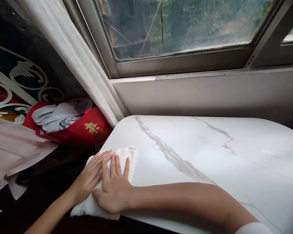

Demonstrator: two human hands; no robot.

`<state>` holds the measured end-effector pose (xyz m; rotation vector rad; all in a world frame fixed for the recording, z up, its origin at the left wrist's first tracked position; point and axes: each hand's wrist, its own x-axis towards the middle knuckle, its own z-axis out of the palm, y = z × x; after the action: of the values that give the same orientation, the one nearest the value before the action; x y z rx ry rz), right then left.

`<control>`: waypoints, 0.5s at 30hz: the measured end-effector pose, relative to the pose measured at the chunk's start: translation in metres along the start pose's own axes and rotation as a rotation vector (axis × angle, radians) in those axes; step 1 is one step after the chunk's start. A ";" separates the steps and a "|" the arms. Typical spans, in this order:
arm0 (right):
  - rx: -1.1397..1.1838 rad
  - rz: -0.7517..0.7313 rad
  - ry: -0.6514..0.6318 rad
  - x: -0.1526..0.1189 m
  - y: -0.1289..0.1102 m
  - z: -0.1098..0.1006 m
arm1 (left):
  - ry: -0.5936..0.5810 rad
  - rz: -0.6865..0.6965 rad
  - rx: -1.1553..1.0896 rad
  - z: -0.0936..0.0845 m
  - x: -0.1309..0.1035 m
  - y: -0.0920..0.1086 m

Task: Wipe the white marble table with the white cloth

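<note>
A white cloth [100,209] lies over the left edge of a white marble-patterned table [156,130], part of it hanging past the edge. My left hand [88,178] rests flat on the cloth, its fingers stretched toward the window. Beside it, my right hand [117,188] presses on the same cloth with its fingers spread. The hands are close together, and the right fingertips lie near the left fingers.
Behind the table is a window [185,29] above a low wall [185,94]. A white curtain [80,61] hangs at the left. Near it sits a red bag [97,128] holding grey fabric [56,117]. Pink fabric [12,149] drapes at the far left.
</note>
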<state>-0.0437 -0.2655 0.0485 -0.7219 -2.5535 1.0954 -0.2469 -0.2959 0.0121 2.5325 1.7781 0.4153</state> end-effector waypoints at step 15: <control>-0.466 0.376 0.470 0.082 0.156 -0.110 | -0.016 -0.083 -0.044 0.057 0.263 -0.008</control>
<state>-0.0127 -0.0629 0.0126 -1.4261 -2.3117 0.3301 -0.1583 -0.0415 0.0093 2.4167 1.8390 0.4254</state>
